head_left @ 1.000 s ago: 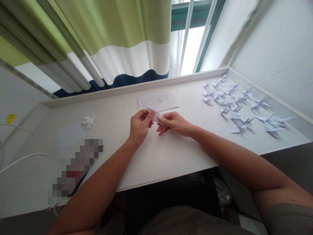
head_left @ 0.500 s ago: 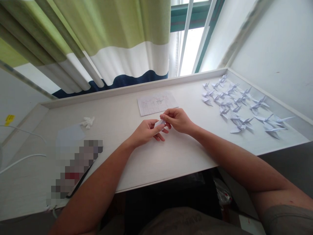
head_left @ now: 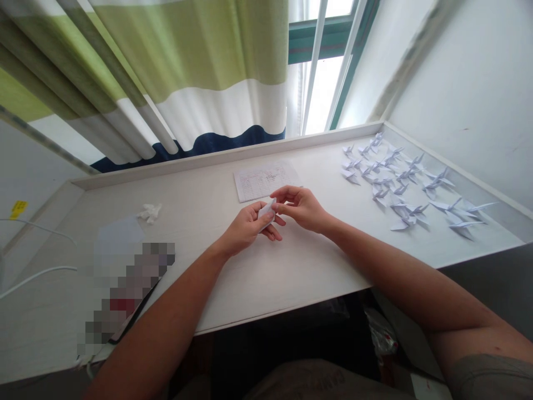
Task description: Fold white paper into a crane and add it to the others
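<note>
A small piece of folded white paper (head_left: pixel 265 215) is held above the middle of the white desk. My left hand (head_left: pixel 245 229) grips its lower part between thumb and fingers, with the other fingertips stretched out behind it. At its upper right corner, my right hand (head_left: pixel 303 209) pinches the paper with the thumb and fingertips. Finer folds are too small to make out. On the desk's right side stand several folded white paper cranes (head_left: pixel 412 211), wings and points spread.
Behind my hands lies a printed sheet or booklet (head_left: pixel 257 184). To the left are a crumpled white tissue (head_left: pixel 149 213), pale paper (head_left: pixel 120 236), a blurred-out flat object (head_left: pixel 129 297) and white cables (head_left: pixel 39 276). A raised rim (head_left: pixel 200 159) borders the desk's back, below a curtain (head_left: pixel 216 61).
The fingers of my right hand have shifted on the paper's upper corner, and the paper now stands more upright in my left hand. The whole view has tilted slightly.
</note>
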A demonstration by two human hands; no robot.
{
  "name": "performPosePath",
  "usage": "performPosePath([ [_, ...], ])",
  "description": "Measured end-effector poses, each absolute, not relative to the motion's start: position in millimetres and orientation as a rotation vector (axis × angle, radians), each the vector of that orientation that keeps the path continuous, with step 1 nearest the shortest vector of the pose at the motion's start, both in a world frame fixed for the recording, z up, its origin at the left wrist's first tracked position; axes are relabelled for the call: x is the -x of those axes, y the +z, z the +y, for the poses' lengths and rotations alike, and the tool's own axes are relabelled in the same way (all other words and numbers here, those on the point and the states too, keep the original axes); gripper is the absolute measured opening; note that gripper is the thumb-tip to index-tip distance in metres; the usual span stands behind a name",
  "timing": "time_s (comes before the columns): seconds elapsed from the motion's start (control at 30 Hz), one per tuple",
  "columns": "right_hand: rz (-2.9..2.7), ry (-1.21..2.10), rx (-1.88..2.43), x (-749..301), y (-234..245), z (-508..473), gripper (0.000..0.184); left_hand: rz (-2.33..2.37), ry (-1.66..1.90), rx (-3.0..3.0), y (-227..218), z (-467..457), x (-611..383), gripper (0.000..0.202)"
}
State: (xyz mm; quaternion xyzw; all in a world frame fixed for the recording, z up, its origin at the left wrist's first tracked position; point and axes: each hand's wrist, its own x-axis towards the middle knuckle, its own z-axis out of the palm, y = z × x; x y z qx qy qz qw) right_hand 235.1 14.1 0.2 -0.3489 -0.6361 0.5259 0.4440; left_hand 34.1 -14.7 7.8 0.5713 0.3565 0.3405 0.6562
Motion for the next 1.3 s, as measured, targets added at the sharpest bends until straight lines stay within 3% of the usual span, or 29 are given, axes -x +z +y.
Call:
performPosePath([
  [0.2,-1.667,0.989,0.944,-235,2,12,0.026,0.953,0.884,-1.393,-1,-16,-40,0.044],
  [0.47,-1.701,0.838,0.905,-234,5,9,0.026,1.034,0.987,-1.445,0,-19,-44,0.043],
  [1.07,-1.540,1.237,0.954,-234,7,13,0.018,0.986,0.965,-1.513,-2,-19,-42,0.040],
  [1.3,-1.483,1.287,0.997,-235,10,11,0.006,1.068,0.932,-1.845,-3,-19,-36,0.024],
])
